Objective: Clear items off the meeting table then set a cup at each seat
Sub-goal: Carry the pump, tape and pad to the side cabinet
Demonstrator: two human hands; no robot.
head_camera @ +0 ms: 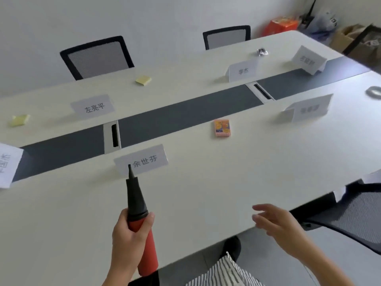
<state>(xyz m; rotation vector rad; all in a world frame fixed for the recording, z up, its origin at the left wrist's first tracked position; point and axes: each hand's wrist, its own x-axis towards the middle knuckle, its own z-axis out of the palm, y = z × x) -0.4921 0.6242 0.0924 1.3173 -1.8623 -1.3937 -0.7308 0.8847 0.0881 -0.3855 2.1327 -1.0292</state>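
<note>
A small box (221,128) is placed on the table (206,193) at frame centre. Behind the middle strip (185,112), a note pad (143,80) is laid before the upper-left chair (97,56).

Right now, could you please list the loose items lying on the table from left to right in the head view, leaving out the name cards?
Near yellow sticky pad → far yellow sticky pad → orange box → small shiny wrapper → grey ring at the right edge.

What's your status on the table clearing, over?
Left hand grips red-and-black pump. Right hand open, empty. Yellow pad, second yellow pad, orange box on table, uncleared. No cups in sight.
</note>
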